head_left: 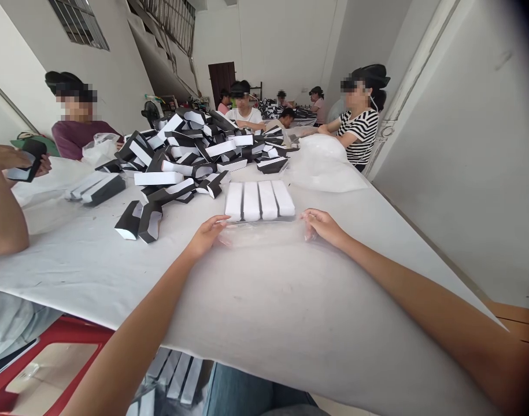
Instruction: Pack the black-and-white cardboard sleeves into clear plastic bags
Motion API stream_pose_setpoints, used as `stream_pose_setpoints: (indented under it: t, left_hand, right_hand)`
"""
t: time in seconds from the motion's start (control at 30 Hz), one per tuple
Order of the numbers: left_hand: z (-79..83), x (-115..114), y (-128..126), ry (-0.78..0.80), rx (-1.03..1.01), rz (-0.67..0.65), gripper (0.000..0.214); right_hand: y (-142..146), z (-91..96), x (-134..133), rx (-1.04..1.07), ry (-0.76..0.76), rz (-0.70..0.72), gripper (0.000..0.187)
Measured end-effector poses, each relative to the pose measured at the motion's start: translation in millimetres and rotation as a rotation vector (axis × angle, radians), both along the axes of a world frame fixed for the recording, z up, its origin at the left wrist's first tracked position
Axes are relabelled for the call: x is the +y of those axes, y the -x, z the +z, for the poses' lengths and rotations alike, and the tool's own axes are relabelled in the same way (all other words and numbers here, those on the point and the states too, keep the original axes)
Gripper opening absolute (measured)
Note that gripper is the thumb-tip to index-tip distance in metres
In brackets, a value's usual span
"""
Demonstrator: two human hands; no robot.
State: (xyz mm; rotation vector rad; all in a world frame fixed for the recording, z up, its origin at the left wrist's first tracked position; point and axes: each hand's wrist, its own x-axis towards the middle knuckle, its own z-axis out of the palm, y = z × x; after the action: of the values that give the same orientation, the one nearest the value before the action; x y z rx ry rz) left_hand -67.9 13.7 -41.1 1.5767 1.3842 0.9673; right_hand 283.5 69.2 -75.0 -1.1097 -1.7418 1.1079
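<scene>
"What's nearest?"

"Two bare forearms reach across a white-sheeted table point(95, 271), with the left hand point(207, 234) and right hand point(324, 226) at either end of a clear plastic bag point(261, 236)."

"And the fingers?"

"The right hand's fingers point(308, 215) curl and seem to pinch the film. The left hand's fingers point(219, 219) lie extended against the far end, but I can't tell whether they grip it. Neither hand is clenched into a fist."

"Where are the boxes?"

"Four white-topped boxes point(259, 200) lie side by side, touching, right at the bag. I can't tell whether their near ends rest on the film."

"What could go wrong?"

"The film looks thin and slippery, so a weak pinch could let it slide away. A sharp box corner could snag or split it. A careless wrist could also knock the row apart, or nudge the two loose black cartons point(138, 222) just left of it."

"Farther off?"

"A heap of black-and-white cartons point(177, 156) could slump toward the row if disturbed. Beyond it, a co-worker's hand point(32, 157) holds a black carton at the left, and a person in a striped top point(358, 130) sits beside a mound of clear bags point(322, 164)."
</scene>
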Motion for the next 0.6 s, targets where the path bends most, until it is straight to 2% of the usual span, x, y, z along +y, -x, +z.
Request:
stream_pose_setpoints:
  t: [0.3,0.5,0.6]
  left_hand:
    - [-11.3,1.8,-1.0,-0.134,0.406,0.132,0.025]
    - [-11.7,1.1,-0.3,-0.169,0.644,0.173,0.024]
    - [-11.5,1.7,4.4,-0.185,0.725,0.168,0.03]
  right_hand:
    - [3.2,2.7,-4.5,-0.209,-0.066,-0.095,0.021]
    - [7.7,1.4,-8.5,-0.356,-0.117,-0.07,0.023]
    - [7.8,0.9,-9.2,-0.546,-0.216,-0.06,0.023]
